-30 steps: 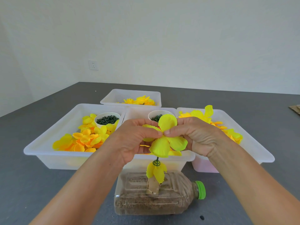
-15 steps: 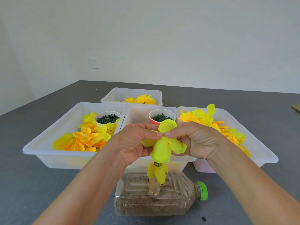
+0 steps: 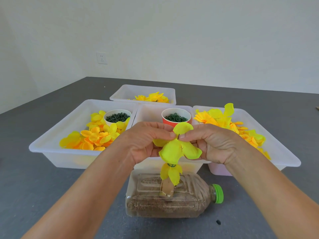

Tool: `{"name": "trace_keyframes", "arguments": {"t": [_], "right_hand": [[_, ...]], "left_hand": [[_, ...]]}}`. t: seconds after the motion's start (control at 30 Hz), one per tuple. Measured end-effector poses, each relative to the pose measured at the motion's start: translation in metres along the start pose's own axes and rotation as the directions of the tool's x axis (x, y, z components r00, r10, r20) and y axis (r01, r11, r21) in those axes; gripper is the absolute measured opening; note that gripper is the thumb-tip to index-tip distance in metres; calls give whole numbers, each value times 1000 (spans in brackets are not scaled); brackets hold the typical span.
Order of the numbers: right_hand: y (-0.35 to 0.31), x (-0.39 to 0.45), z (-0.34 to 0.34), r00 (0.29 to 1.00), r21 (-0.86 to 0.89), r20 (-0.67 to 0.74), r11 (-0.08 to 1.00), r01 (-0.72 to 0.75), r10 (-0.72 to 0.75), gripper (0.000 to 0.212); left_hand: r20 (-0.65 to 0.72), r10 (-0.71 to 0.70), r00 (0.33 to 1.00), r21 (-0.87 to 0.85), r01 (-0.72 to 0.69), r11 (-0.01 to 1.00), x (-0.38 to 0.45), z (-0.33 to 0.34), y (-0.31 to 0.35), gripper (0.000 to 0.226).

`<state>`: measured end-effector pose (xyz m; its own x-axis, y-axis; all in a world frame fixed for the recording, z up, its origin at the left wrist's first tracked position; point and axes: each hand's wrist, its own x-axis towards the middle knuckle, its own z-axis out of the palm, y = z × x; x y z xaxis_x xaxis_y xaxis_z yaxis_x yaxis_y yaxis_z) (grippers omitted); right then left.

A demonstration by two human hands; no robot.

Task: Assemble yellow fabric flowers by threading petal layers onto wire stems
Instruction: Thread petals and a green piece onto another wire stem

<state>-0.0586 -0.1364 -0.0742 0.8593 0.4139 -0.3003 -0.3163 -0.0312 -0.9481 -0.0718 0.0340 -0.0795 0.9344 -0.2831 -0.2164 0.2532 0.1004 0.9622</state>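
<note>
Gray table (image 3: 43, 195) is holding white bins. Left hand (image 3: 143, 142) and right hand (image 3: 212, 144) are both pinching a yellow petal layer (image 3: 176, 150) on the wire (image 3: 178, 136), at 12 o'clock above the bottle (image 3: 172, 202).

A plain craft workroom. Sorting bins (image 3: 81, 153) of petals sit on a grey surface (image 3: 34, 187). Bare white wall (image 3: 189, 40) and socket (image 3: 101, 58) at 11 o'clock.

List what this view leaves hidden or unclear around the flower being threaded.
- Head view: the wire stem shows only its tip; the petal layer covers the rest.
- The left hand and right hand hide their own lower fingers and the petal's far side.
- The red cup holds green pieces too small to identify.
- Both forearms run off the bottom edge.
</note>
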Motion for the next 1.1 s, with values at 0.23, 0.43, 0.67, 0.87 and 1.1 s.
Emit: {"name": "trace_keyframes", "arguments": {"t": [0.23, 0.43, 0.67, 0.87, 1.1], "right_hand": [[9, -1, 1, 1000, 5, -4, 1000, -9, 9, 36], [16, 1, 3, 999, -23, -31, 1000, -8, 7, 43], [24, 3, 3, 998, -52, -45, 998, -39, 37, 48], [25, 4, 3, 998, -72, -46, 996, -56, 53, 43], [26, 3, 1, 998, -74, -34, 996, -48, 46, 40]], "left_hand": [[13, -9, 1000, 56, 8, 998, 3, -3, -4, 15], [-15, -7, 1000, 116, 8, 993, 3, -5, -5, 20], [-44, 20, 999, 223, -10, 975, 4, -8, -14, 24], [-36, 2, 999, 250, 7, 968, 5, -11, -18, 21], [28, -24, 999, 264, 16, 964, 5, -13, -17, 22]]}}
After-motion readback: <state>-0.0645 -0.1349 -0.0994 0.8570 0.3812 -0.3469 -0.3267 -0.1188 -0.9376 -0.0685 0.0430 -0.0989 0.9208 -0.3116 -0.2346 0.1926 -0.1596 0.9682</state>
